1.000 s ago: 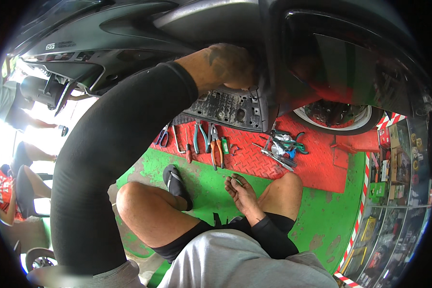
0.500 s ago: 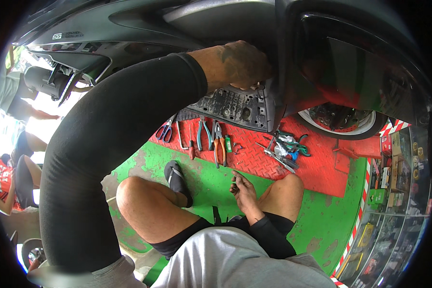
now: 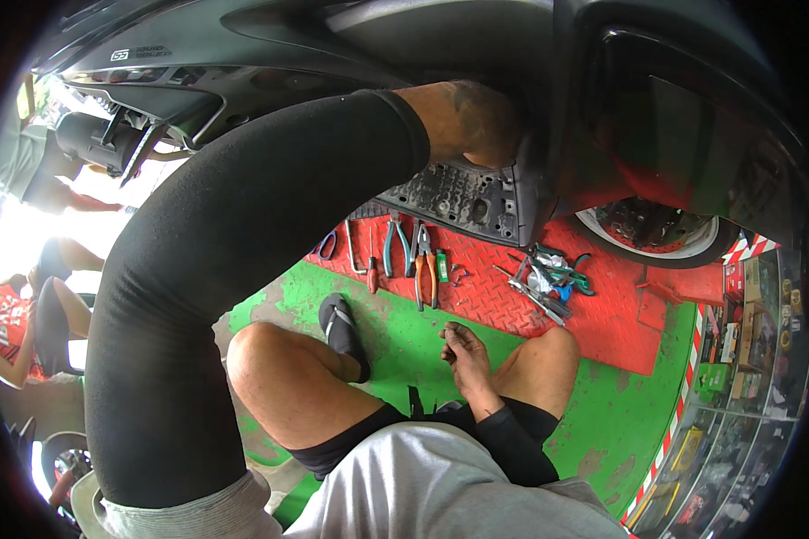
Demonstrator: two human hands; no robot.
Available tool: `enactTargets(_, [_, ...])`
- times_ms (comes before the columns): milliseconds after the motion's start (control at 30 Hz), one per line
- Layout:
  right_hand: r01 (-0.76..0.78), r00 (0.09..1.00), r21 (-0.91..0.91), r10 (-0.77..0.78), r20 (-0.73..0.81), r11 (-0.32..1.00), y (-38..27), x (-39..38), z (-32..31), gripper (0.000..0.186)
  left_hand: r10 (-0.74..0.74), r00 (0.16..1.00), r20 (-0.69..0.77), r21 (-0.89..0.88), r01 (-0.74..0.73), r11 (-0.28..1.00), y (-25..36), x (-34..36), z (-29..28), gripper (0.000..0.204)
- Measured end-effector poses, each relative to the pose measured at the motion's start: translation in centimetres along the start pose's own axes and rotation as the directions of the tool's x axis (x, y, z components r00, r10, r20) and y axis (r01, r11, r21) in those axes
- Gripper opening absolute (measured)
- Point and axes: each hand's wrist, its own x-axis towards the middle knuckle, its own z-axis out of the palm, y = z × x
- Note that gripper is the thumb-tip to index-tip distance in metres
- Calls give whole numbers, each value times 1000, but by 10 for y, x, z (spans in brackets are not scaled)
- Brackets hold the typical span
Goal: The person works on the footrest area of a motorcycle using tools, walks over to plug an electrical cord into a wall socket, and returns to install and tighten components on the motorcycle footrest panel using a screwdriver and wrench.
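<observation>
My left hand point(image 3: 493, 124) reaches into the dark scooter point(image 3: 297, 54), beside the inner edge of its front panel. The fingers are hidden in shadow behind the hand, so what they touch does not show. Just below that hand lies the scooter's grey, dirty footboard point(image 3: 467, 198). My right hand point(image 3: 466, 357) rests over my lap near my right knee, its fingers curled together. Whatever they hold, if anything, is too small to make out.
On the red metal platform point(image 3: 503, 269) lie orange-handled pliers point(image 3: 425, 269), teal-handled pliers point(image 3: 395, 247), a red-handled screwdriver point(image 3: 372, 269) and a heap of tools point(image 3: 553, 278). The front wheel point(image 3: 652, 229) stands right. A glass display case point(image 3: 737, 386) lines the right side; people sit left.
My left hand has gone deeper into the scooter, and its fingers have passed out of sight. The whole view has shifted slightly. My right hand stays over my lap, fingers still curled.
</observation>
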Motion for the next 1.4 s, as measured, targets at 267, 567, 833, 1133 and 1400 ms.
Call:
enactTargets(267, [-6, 1000, -14, 6, -5, 1000, -3, -4, 4, 26, -73, 991, 114, 31, 70, 997, 6, 10, -8, 32])
enactTargets(567, [39, 999, -1, -39, -23, 999, -1, -1, -1, 25, 172, 963, -209, 174, -137, 975, -1, -1, 4, 33])
enactTargets(833, [51, 998, 23, -50, -42, 998, -7, -1, -1, 18, 167, 986, 18, 258, -166, 952, -3, 6, 6, 30])
enactTargets(1133, [11, 1000, 67, -9, -30, 998, -13, -6, 5, 17, -146, 869, 472, -101, 217, 971, 5, 9, -37, 38])
enactTargets(1400, [18, 999, 142, -11, -50, 990, -18, -5, 0, 18, -26, 993, 113, 31, 23, 999, 8, -13, -13, 31])
